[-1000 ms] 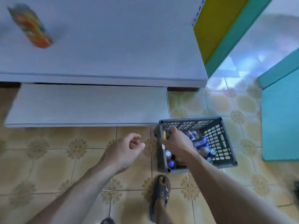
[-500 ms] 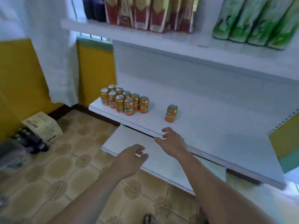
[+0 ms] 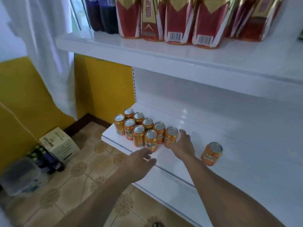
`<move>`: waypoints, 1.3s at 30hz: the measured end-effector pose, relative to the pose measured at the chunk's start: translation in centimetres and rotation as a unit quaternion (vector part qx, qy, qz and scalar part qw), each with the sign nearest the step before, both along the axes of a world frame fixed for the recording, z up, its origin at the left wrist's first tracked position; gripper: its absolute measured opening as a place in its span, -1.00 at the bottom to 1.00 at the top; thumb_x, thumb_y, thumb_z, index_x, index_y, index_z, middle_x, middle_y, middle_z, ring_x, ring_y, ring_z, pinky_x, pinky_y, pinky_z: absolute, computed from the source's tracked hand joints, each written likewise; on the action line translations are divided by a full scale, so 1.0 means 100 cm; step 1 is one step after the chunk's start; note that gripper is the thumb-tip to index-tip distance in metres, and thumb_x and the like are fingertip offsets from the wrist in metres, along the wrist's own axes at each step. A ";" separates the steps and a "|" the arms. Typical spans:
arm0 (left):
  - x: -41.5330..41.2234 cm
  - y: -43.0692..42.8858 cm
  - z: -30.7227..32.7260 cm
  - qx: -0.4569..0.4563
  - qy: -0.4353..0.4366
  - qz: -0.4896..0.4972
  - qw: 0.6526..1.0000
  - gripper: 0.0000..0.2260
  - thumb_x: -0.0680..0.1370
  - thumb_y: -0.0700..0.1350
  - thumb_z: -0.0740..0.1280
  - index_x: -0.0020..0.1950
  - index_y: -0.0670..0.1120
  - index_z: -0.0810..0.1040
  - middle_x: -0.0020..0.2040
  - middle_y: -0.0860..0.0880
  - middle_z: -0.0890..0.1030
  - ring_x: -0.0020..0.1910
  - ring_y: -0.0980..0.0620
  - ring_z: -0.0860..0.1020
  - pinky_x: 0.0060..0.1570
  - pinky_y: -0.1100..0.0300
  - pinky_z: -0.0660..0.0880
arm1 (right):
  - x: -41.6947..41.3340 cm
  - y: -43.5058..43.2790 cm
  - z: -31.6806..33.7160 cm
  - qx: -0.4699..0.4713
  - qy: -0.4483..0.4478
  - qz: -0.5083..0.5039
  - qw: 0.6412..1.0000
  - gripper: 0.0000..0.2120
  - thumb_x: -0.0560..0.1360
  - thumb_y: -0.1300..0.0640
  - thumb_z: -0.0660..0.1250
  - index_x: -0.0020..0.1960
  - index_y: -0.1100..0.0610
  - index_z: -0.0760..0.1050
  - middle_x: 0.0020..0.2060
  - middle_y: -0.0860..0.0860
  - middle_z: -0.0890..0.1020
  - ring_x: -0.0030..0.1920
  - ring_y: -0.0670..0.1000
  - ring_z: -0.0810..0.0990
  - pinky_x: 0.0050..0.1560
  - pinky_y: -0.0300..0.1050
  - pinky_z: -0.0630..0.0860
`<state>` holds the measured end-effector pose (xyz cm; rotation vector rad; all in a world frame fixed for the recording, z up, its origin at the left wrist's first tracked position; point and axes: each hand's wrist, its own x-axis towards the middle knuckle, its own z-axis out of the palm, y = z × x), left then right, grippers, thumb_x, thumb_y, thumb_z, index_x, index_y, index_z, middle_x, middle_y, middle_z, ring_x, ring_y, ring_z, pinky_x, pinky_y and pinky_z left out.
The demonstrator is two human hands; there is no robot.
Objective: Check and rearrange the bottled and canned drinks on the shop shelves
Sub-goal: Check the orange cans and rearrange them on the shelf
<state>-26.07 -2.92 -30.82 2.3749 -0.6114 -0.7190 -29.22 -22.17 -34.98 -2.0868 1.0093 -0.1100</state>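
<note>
A: so where's the right hand (image 3: 182,145) at?
B: wrapped round the end orange can (image 3: 171,136), right beside the can cluster (image 3: 139,128) on the white shelf (image 3: 246,145). Left hand (image 3: 139,161) hovers loose-fingered at the shelf edge, holding nothing. One lone can (image 3: 211,154) stands apart, further right.

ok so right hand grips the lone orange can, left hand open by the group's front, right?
No. Head view: the right hand grips the group's end can; the lone orange can stands apart, untouched. Left hand open, as said.

white shelf (image 3: 246,145), upright orange cans (image 3: 139,128)
</note>
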 end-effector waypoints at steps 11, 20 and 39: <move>0.082 -0.033 -0.030 0.003 0.063 -0.052 0.997 -0.67 0.63 0.12 0.25 0.37 0.09 0.46 0.18 0.16 0.53 0.14 0.10 0.53 0.19 0.18 0.46 | 0.079 -0.034 -0.066 0.011 0.016 -0.061 0.998 -0.28 0.32 -0.03 0.57 0.38 0.05 0.33 0.23 0.08 0.58 0.15 0.16 0.60 0.06 0.03 0.54; 0.113 -0.004 -0.031 -0.066 0.081 -0.163 0.981 -0.67 0.60 0.06 0.35 0.35 0.05 0.48 0.11 0.18 0.54 0.02 0.25 0.53 -0.01 0.31 0.43 | 0.023 0.036 -0.011 -0.040 -0.077 -0.167 0.982 -0.45 0.29 0.00 0.59 0.20 -0.09 0.41 0.03 -0.14 0.58 0.05 0.01 0.58 -0.01 -0.03 0.53; 0.075 0.022 0.059 -0.508 0.084 -0.230 0.826 -0.36 0.33 0.01 0.60 0.34 0.23 0.42 0.29 0.04 0.54 0.33 -0.17 0.50 0.18 -0.27 0.53 | -0.035 0.155 0.147 -0.359 -0.329 -0.023 0.873 -0.35 0.31 -0.26 0.51 0.30 -0.03 0.44 0.15 -0.27 0.49 0.18 -0.25 0.48 0.18 -0.43 0.40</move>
